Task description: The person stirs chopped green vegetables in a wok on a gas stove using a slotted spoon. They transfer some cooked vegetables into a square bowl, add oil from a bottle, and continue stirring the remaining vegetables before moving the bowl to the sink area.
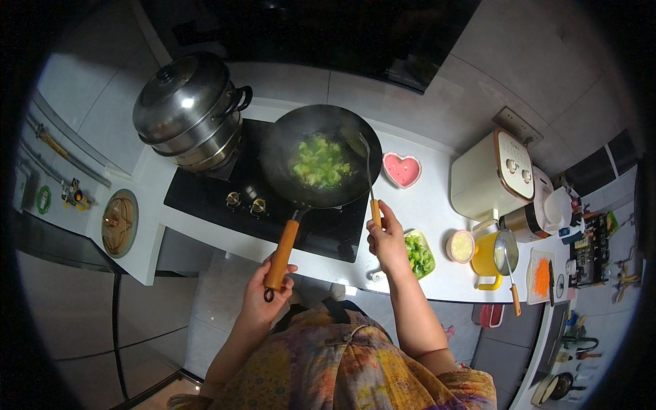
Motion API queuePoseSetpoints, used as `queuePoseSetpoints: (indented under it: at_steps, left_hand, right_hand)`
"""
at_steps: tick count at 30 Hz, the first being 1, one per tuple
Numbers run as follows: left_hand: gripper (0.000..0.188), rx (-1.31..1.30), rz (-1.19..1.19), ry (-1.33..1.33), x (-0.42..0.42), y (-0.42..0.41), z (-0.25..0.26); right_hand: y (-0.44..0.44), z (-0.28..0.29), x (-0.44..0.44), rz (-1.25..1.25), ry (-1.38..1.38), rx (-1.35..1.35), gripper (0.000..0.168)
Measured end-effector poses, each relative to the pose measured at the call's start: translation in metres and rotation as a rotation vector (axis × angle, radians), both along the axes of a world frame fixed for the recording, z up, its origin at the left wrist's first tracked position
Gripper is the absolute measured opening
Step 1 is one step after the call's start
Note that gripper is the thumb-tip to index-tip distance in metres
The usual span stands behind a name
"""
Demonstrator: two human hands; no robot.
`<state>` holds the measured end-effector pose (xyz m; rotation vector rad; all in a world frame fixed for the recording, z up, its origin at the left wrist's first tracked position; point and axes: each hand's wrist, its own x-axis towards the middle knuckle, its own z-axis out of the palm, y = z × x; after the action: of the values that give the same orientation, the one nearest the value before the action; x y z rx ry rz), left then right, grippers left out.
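A dark wok (279, 174) sits on the black cooktop (205, 192), with chopped green vegetables (320, 161) in its middle and faint steam above. My left hand (269, 289) holds the wok's wooden handle (284, 251) near its ringed end. In my right hand (385, 238) is the wooden handle of a metal spatula (369, 169), whose head rests inside the wok at its right side. Just right of my right wrist, a light green dish (432, 256) holds more chopped greens (417, 256), partly hidden by the wrist.
A stacked steel steamer (187, 113) stands left of the wok. To the right are a pink heart-shaped dish (402, 170), a cream appliance (487, 177), a small bowl (461, 246), a yellow pot (487, 253) with a ladle, and a cutting board (535, 256) with shredded orange food and a knife (551, 282).
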<state>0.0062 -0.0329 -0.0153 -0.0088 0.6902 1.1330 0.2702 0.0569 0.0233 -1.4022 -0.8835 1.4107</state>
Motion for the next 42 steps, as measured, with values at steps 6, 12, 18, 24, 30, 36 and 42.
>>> queuePoseSetpoints:
  at_steps: [6, 12, 18, 24, 30, 36, 42]
  left_hand:
    - [0.034, 0.027, -0.002, -0.002, 0.000, -0.001, 0.000]
    - [0.033, -0.018, 0.019, 0.027, 0.001, 0.000, 0.006]
    - [0.033, -0.019, 0.017, 0.019, 0.001, 0.001, 0.005]
    - [0.032, -0.018, 0.010, 0.025, 0.001, 0.001, 0.005]
    - [0.034, 0.003, 0.018, 0.020, 0.000, 0.001, 0.002]
    - [0.035, -0.011, 0.033, 0.021, 0.002, 0.001, 0.003]
    - [0.034, -0.011, 0.051, -0.015, 0.002, -0.001, -0.004]
  right_hand:
    - [-0.007, 0.003, -0.003, 0.009, 0.195, -0.194, 0.052]
    - [-0.011, 0.007, -0.003, 0.016, 0.164, -0.069, 0.056]
    - [-0.001, 0.007, 0.003, -0.018, 0.060, -0.024, 0.059]
    - [0.016, -0.004, 0.000, -0.043, 0.143, -0.102, 0.057]
    - [0.005, 0.000, 0.002, 0.105, 0.027, 0.031, 0.056]
    - [-0.001, -0.010, 0.037, 0.158, -0.579, 0.198, 0.047]
    - [-0.008, -0.008, 0.063, 0.137, -0.585, 0.178, 0.044]
